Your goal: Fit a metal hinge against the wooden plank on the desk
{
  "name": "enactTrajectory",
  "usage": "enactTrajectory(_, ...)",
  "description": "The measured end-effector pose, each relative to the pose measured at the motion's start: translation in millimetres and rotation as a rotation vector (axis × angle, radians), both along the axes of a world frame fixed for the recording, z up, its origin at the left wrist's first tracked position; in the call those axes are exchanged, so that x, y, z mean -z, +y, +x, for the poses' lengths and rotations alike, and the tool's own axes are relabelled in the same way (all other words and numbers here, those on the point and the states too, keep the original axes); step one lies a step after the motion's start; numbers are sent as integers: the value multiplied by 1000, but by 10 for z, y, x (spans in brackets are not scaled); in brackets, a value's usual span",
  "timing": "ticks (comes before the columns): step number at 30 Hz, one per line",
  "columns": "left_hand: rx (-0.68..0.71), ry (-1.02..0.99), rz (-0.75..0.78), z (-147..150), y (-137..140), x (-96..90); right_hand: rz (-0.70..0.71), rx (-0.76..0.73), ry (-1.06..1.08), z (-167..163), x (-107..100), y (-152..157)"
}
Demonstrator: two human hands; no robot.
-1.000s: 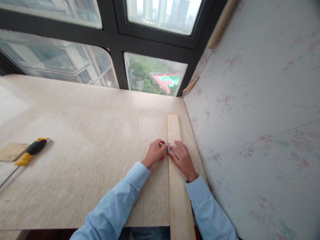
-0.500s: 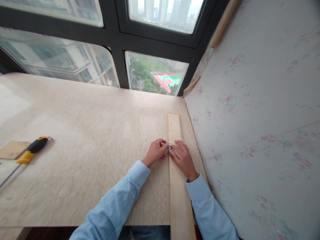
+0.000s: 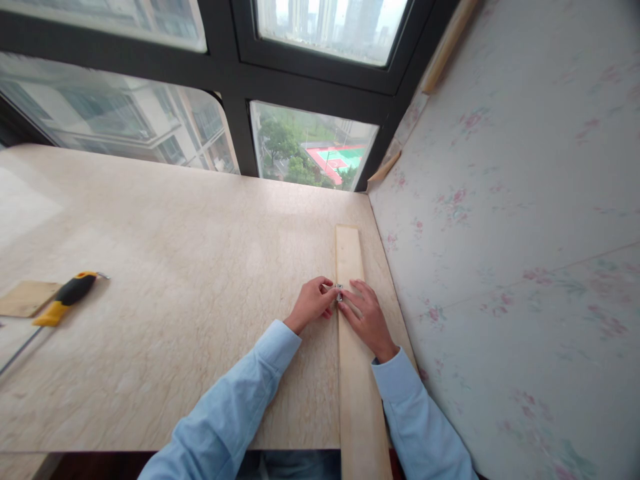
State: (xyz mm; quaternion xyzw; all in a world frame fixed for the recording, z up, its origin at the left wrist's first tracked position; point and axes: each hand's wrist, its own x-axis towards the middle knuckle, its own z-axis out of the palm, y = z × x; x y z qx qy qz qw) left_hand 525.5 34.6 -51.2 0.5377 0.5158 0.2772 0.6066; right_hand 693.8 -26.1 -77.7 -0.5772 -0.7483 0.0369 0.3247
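Note:
A small silvery metal fitting (image 3: pixel 340 287) sits at the left edge of a long pale wooden board (image 3: pixel 357 393). Its exact kind is too small to make out, and fingertips cover part of it. My left hand (image 3: pixel 311 305) pinches it from the left with thumb and index finger, the other fingers curled. From the right, my right hand (image 3: pixel 369 319) rests over the board with thumb and index fingertips on the same fitting. The board lies flat, its near end sticking out past the front edge of the counter.
On the left of the beige counter (image 3: pixel 200 280) lies a yellow-and-black screwdriver (image 3: pixel 70 297), beside a small flat wooden piece (image 3: pixel 29 299). A dark-framed window (image 3: pixel 320 83) stands at the back. The papered wall (image 3: pixel 500 267) rises close on the right.
The metal fitting has tilted slightly between the fingertips, and less of its bright face shows. Both hands stay in nearly the same place.

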Motion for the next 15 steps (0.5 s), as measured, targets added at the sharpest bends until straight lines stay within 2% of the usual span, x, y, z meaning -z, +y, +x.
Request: enactTrajectory(15, 28, -64, -11, 0, -9, 28, -9, 9, 34, 8, 13, 3)
